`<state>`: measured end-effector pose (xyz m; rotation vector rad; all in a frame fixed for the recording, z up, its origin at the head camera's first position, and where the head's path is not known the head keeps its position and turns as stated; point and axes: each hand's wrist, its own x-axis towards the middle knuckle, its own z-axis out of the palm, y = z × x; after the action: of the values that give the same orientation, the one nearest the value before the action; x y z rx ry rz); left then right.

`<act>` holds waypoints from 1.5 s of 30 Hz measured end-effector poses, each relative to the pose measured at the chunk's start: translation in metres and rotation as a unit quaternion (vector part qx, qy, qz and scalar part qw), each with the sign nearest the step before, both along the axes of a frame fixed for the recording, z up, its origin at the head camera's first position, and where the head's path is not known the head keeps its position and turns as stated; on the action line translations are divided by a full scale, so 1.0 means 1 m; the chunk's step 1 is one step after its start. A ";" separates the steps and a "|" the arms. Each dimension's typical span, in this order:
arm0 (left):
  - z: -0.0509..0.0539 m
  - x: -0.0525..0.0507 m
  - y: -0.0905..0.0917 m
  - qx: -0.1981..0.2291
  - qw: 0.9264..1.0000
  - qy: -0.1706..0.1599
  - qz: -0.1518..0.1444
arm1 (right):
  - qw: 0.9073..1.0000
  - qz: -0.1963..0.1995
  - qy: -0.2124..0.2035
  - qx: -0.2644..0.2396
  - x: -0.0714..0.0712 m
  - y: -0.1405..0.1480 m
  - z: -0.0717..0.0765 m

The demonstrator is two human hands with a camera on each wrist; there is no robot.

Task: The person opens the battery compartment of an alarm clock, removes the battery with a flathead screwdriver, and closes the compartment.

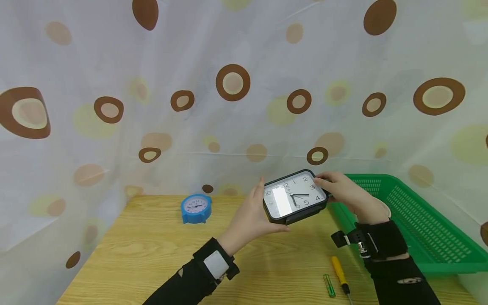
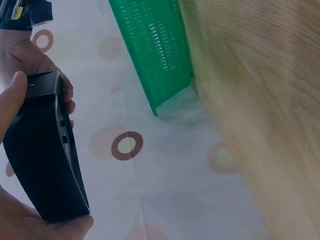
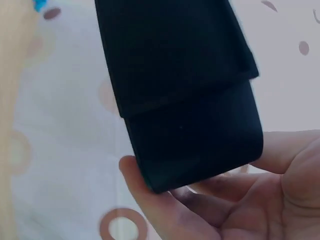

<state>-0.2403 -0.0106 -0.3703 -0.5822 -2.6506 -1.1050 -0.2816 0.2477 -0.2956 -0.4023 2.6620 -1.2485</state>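
Observation:
A black rectangular alarm clock (image 1: 295,195) with a white dial is held up above the table, its face turned toward the head camera and its right end tilted higher. My left hand (image 1: 251,214) grips its left end, thumb along the side and fingers partly hidden. At the other end my right hand (image 1: 345,192) pinches the clock's right side. The left wrist view shows the dark casing (image 2: 42,155) between both hands. In the right wrist view the black underside (image 3: 192,135) appears above the right fingers.
A small blue clock (image 1: 196,208) stands at the table's back left. On the right lies a green plastic basket (image 1: 453,267). A yellow-handled screwdriver (image 1: 339,271) and a green battery (image 1: 329,285) lie near the front of the wooden table (image 1: 126,254). Behind hangs a spotted curtain (image 1: 259,127).

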 end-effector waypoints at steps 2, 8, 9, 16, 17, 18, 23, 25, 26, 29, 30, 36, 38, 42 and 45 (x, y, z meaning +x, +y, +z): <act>-0.005 0.000 -0.005 0.008 1.000 -0.001 0.002 | 1.000 -0.005 -0.004 -0.003 0.002 -0.006 -0.007; -0.021 0.000 -0.016 -0.019 1.000 0.006 0.005 | 1.000 0.001 0.000 0.029 0.004 -0.020 -0.030; -0.024 0.001 -0.018 -0.030 1.000 0.005 0.006 | 0.999 0.004 0.000 0.034 0.004 -0.022 -0.035; -0.045 0.008 -0.027 -0.115 0.993 -0.034 0.019 | 0.999 0.006 -0.036 0.021 0.012 -0.033 -0.076; -0.048 0.010 -0.028 -0.123 0.991 -0.044 0.021 | 0.999 0.005 -0.041 0.019 0.013 -0.035 -0.082; -0.050 0.011 -0.029 -0.127 0.990 -0.052 0.022 | 0.999 0.004 -0.046 0.014 0.014 -0.036 -0.086; -0.053 0.017 -0.031 -0.156 0.985 -0.070 0.022 | 0.998 0.001 -0.056 -0.012 0.018 -0.039 -0.101; -0.054 0.019 -0.032 -0.174 0.982 -0.073 0.023 | 0.998 0.003 -0.063 -0.020 0.019 -0.041 -0.104; -0.054 0.019 -0.032 -0.183 0.980 -0.074 0.023 | 0.997 0.002 -0.070 -0.023 0.020 -0.041 -0.105; -0.056 0.020 -0.033 -0.204 0.975 -0.083 0.018 | 0.996 0.001 -0.087 -0.033 0.022 -0.042 -0.107; -0.057 0.021 -0.033 -0.208 0.974 -0.087 0.015 | 0.995 0.001 -0.091 -0.036 0.023 -0.042 -0.108; -0.057 0.020 -0.029 -0.260 0.962 -0.082 -0.023 | 0.995 0.000 -0.092 -0.044 0.027 -0.041 -0.108; -0.053 0.021 -0.026 -0.274 0.958 -0.079 -0.032 | 0.995 -0.008 -0.088 -0.046 0.028 -0.041 -0.106; -0.048 0.018 -0.021 -0.262 0.960 -0.088 -0.039 | 0.996 -0.020 -0.078 -0.049 0.027 -0.038 -0.098; -0.045 0.013 -0.016 -0.238 0.966 -0.094 -0.035 | 0.997 -0.031 -0.062 -0.041 0.024 -0.037 -0.091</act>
<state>-0.2271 -0.0265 -0.4155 -0.6863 -3.1057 -0.5523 -0.2578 0.2103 -0.3870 -0.2463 2.5436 -1.3584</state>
